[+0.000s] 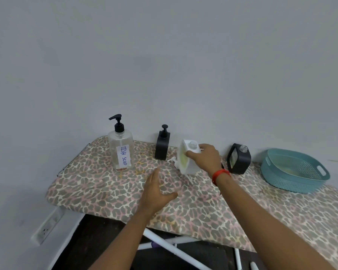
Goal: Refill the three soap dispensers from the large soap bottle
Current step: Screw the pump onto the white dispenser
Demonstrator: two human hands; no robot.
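Note:
A large clear soap bottle (121,151) with a black pump and a "DISH SOAP" label stands at the board's far left. To its right stands a black square dispenser (162,148) with its pump on. My right hand (205,158) grips a white square dispenser (187,160), tilted, its round neck open and pale green soap showing in its window. A white pump (173,161) lies just left of it. Further right a second black dispenser (239,159) stands without a pump. My left hand (156,191) hovers open over the board, holding nothing.
The work surface is an ironing board (105,191) with a leopard-print cover, set against a grey wall. A teal plastic basket (293,170) sits at the right. White board legs (174,248) and a wall socket (47,228) show below.

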